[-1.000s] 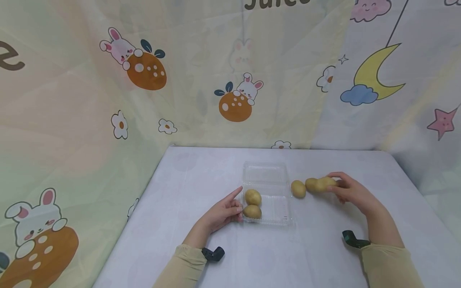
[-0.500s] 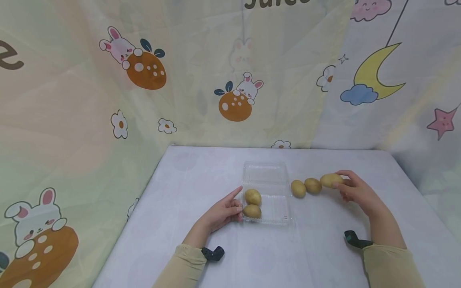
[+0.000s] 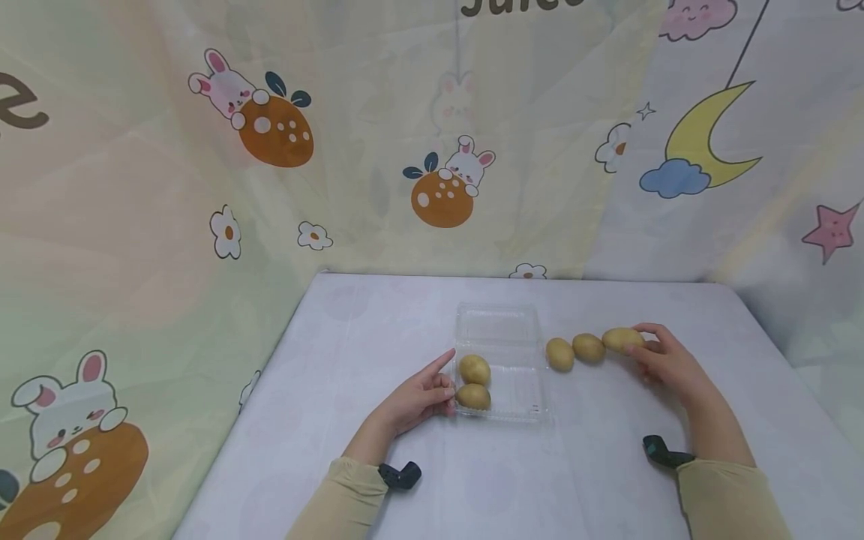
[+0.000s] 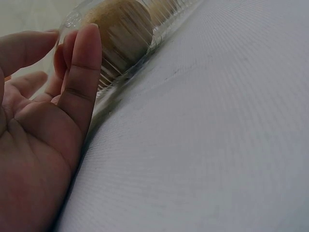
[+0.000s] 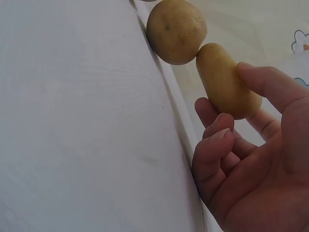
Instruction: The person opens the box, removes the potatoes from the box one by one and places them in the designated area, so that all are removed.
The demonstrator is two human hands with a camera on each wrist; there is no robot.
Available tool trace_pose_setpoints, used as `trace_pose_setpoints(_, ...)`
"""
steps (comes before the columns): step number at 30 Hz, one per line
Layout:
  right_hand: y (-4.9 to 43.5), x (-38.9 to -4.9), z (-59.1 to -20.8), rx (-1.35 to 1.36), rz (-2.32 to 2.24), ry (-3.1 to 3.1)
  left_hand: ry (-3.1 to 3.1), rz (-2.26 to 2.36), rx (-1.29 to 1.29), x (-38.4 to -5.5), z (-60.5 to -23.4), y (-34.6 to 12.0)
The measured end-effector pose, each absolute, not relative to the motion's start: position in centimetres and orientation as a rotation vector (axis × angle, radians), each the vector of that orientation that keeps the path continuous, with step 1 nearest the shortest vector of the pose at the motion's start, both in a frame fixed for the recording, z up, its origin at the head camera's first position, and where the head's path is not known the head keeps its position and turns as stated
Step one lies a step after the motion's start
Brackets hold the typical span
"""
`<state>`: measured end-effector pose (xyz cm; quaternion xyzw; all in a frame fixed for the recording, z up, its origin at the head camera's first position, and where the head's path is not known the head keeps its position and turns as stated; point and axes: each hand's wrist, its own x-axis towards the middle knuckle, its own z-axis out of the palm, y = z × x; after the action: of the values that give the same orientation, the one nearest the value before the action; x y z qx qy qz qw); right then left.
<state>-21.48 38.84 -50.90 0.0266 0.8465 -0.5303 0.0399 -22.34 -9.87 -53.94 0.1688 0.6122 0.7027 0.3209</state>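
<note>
Potatoes (image 3: 589, 348) — white tabletop (image 3: 574, 472) (rabbit-print backdrop (image 3: 364, 180))

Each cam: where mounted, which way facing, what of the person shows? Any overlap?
Head: on the head, facing forward and down at table and clear container; left hand, right hand and sleeves show.
Left wrist: on that wrist, facing the left hand at the container's side; only that hand shows.
Right wrist: on that wrist, facing the right hand holding a long potato; only that hand shows.
Shared: head and right wrist both show long potato beside rounder potato.
</note>
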Motion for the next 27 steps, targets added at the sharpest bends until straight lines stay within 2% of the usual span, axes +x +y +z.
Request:
trace_pose_setpoints(15,38.36,-22.06,-51.42,0.266,-1.437,2.674,1.606,1.854,0.453,-22.42,-53.98,-9.84)
trace_pose_setpoints(27,38.17,-22.00,-51.44,0.240,-1.354,2.704,1.608,1.850,0.424,-22.37,-53.88,-9.86)
